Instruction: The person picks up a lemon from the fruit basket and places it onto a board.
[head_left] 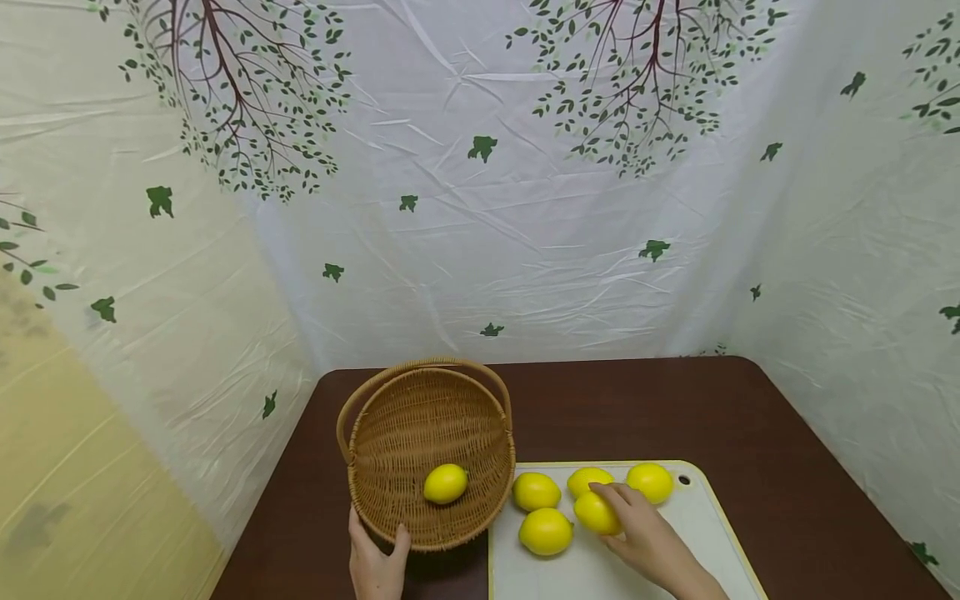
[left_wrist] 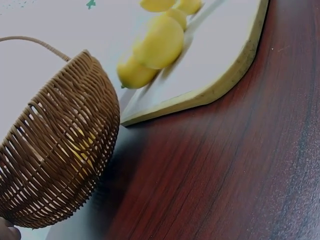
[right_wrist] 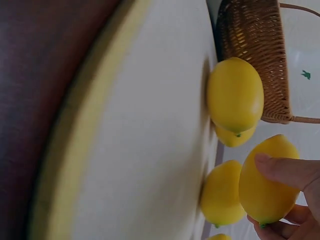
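The right hand reaches over the white cutting board and grips a lemon, its fingers and thumb curled round the fruit; the right wrist view shows the thumb pressed on the lemon's side and fingertips tucked under its far end. The held lemon sits among four others on the board: one at the board's near left, one behind that close to the basket, one partly hidden just behind the held lemon, and one toward the board's far right. The left hand holds the near rim of a round wicker basket, thumb lying over the edge on the inside and the fingers out of sight below it, so how tightly they curl cannot be told. The basket is tipped toward the person, its hoop handle folded back along the far rim, and one lemon lies inside on the woven floor. Basket and board stand side by side, nearly touching, on a dark brown wooden tabletop. A white sheet printed with green leafy trees hangs behind and on both sides.
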